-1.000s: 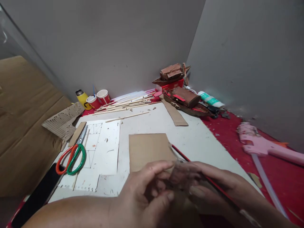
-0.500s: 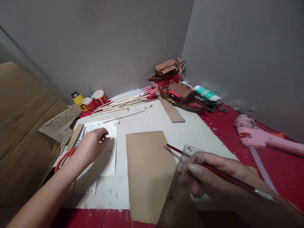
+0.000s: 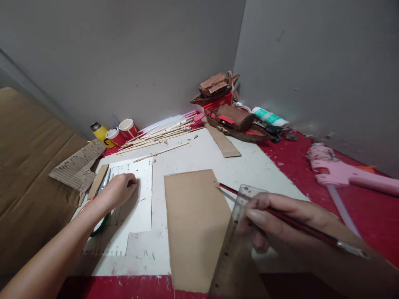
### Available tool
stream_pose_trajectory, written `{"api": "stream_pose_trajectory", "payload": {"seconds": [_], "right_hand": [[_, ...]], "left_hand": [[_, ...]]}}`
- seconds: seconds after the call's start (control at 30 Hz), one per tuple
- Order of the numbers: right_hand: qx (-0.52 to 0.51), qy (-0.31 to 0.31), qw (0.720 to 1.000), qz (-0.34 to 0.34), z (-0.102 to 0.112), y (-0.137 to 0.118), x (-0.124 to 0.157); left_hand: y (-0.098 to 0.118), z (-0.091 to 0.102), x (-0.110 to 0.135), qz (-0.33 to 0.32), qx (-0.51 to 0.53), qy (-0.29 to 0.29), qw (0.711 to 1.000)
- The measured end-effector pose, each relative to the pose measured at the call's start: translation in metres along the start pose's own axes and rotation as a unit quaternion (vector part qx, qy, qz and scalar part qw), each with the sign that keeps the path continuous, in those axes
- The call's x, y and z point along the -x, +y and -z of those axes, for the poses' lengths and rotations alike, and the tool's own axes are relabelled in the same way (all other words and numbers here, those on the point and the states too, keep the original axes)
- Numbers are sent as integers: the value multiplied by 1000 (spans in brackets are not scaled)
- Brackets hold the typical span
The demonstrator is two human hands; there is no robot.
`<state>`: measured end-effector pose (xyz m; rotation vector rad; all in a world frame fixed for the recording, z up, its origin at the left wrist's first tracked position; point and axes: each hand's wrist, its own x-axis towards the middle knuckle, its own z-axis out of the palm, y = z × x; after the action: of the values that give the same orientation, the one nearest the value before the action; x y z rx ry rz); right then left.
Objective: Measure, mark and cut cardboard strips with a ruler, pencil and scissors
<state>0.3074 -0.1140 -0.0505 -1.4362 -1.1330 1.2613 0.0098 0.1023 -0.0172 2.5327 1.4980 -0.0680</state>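
Note:
My right hand [image 3: 280, 224] is closed on a red and black pencil [image 3: 289, 224] and on a clear plastic ruler [image 3: 237, 245], both above the right edge of a brown cardboard sheet [image 3: 195, 224]. The pencil's tip touches the sheet's upper right corner. My left hand [image 3: 120, 189] is curled, its fingers pressed on a white paper with drawn lines [image 3: 137, 203]. Just left of that hand lie scissors with orange and green handles [image 3: 101, 195], mostly hidden by my arm.
A white board [image 3: 249, 170] covers the red table [image 3: 374, 216]. Wooden sticks [image 3: 158, 135], cups [image 3: 121, 131], a yellow bottle [image 3: 101, 133] and model boats [image 3: 233, 118] line the back. A pink glue gun [image 3: 339, 174] lies right, corrugated card [image 3: 76, 166] left.
My hands came apart: the left one left the ruler, reached over to the white paper and closed its fingers there. The right hand kept pencil and ruler over the cardboard.

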Motion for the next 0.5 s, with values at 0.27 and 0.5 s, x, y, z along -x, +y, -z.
{"api": "stream_pose_trajectory", "payload": {"seconds": [0.27,0.5], "right_hand": [[-6,12,1000,3,6,6,0],[-1,115,992,53,9,-1,0]], "left_hand": [[29,4,-28,-43,-3,36,998],[51,-1,-62,-85,11,-1,996]]}}
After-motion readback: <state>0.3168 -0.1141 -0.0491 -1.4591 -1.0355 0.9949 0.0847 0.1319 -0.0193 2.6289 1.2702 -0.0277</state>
